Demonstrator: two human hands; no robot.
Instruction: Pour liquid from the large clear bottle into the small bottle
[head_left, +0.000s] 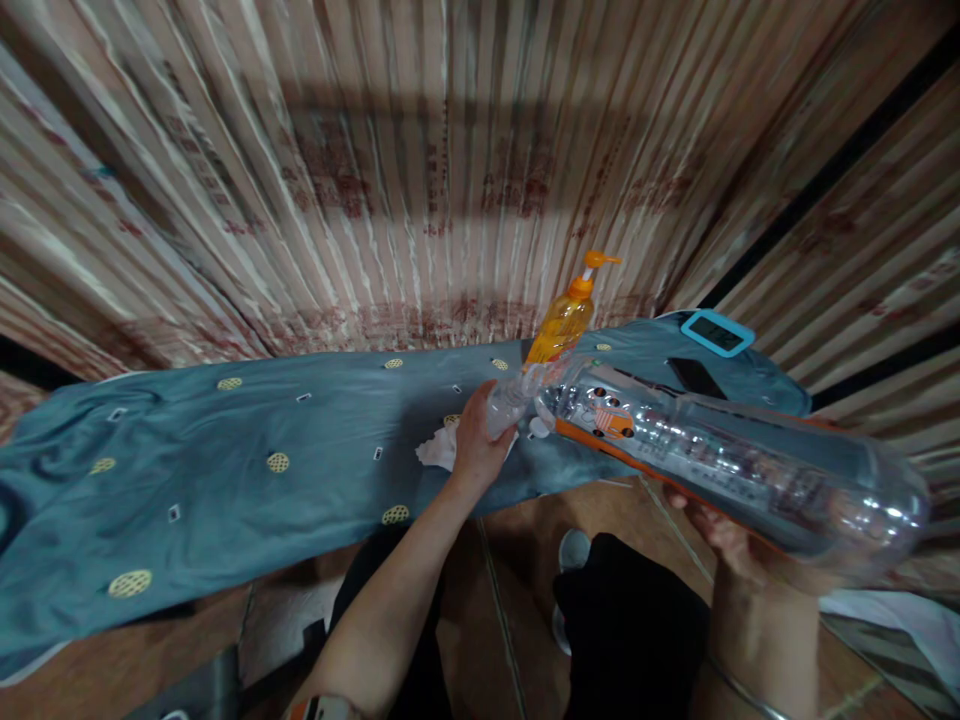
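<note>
My right hand [739, 540] is wrapped round the underside of a large clear plastic bottle [712, 450] with an orange-and-grey printed label. The bottle lies tilted in the air, its base toward the right and its neck pointing left. My left hand [480, 440] grips a small clear container [508, 402], whose exact kind is hard to make out. The bottle's neck meets or overlaps its mouth; whether they touch I cannot tell. Below my left hand a crumpled white tissue [437, 450] rests on the cloth. A small white round piece [538, 428] shows by the bottle neck.
Behind the hands stands a pump bottle [562, 325] of orange liquid. A blue-framed digital clock [718, 333] and a dark phone [694, 377] lie at the right of the blue patterned cloth [225, 450]. Pleated curtains [450, 180] hang behind.
</note>
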